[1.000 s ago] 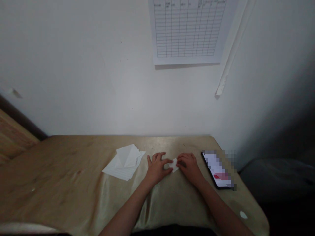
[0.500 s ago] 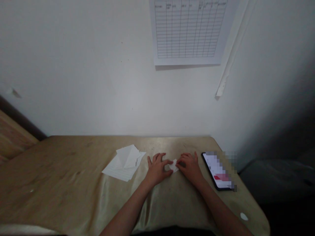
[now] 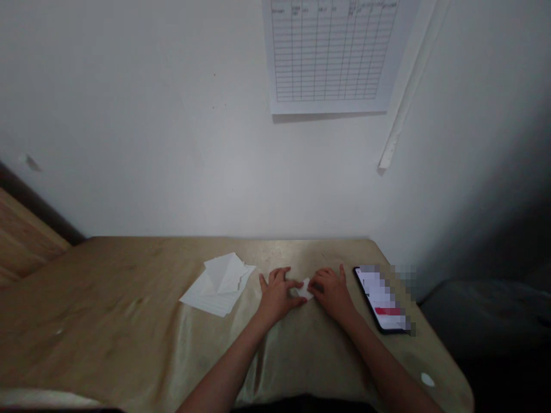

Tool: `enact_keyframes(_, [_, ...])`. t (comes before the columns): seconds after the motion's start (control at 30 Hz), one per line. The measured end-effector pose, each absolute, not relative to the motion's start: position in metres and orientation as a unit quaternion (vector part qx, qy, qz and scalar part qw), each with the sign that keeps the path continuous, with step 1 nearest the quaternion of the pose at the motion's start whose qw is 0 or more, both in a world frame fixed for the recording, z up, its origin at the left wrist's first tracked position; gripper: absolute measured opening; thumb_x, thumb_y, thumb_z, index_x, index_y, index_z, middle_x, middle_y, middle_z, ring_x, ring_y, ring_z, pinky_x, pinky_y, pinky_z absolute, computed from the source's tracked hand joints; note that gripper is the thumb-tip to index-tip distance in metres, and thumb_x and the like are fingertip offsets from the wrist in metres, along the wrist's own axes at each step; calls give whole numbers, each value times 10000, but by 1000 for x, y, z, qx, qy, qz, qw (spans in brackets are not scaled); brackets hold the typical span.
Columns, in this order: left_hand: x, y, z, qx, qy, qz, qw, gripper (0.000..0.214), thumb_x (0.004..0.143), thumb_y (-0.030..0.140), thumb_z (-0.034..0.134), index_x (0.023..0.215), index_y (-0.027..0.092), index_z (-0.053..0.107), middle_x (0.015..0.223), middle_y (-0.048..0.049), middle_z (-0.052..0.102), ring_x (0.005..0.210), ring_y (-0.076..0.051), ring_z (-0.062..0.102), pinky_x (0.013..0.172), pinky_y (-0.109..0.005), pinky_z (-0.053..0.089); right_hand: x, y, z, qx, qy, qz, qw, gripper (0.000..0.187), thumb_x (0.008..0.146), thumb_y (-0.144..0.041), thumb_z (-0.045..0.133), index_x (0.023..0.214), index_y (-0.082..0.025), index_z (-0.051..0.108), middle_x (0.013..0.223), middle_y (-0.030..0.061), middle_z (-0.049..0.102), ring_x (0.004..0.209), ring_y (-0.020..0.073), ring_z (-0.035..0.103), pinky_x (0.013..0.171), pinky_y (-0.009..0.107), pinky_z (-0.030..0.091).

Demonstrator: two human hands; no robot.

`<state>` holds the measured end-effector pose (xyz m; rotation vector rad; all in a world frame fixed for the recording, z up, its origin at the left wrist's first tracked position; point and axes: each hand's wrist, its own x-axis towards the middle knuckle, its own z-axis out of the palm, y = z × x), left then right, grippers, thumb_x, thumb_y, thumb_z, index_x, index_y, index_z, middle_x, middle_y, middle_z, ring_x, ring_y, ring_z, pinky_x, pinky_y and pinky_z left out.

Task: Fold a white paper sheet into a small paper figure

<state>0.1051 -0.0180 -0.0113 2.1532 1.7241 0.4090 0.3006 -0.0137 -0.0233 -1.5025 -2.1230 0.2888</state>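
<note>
A small piece of folded white paper (image 3: 305, 288) lies between my two hands, low over the table. My left hand (image 3: 278, 297) has its thumb and index finger on the paper's left edge, with the other fingers spread. The fingertips of my right hand (image 3: 330, 291) pinch its right side, and one finger sticks up. The fingers partly cover the paper, so its folds are hard to make out. To the left of my left hand rests a stack of white paper sheets (image 3: 205, 301), with a creased sheet (image 3: 224, 272) on top.
A phone (image 3: 381, 301) with a lit screen lies right of my right hand. A small white scrap (image 3: 427, 379) sits near the right edge of the cloth-covered table (image 3: 129, 321). Behind the table, a printed chart (image 3: 329, 57) hangs on the wall (image 3: 172, 143).
My left thumb has shifted slightly to the right along the lower edge of the small paper. My right hand stays nearly in place, and the view has moved very slightly.
</note>
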Motion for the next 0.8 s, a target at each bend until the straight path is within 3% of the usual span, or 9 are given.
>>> enact_keyframes(0.8, [107,-19,-14,756,616,152,163,381,754,573,800,1115,454,764,1557,-24,486,1474,-361,355,1172,-776,47,298,-10,-25,-563,-779,98,258,180,912,-213,578,826,-268,726,969,4,741,1103,240,616,1170,714,-27])
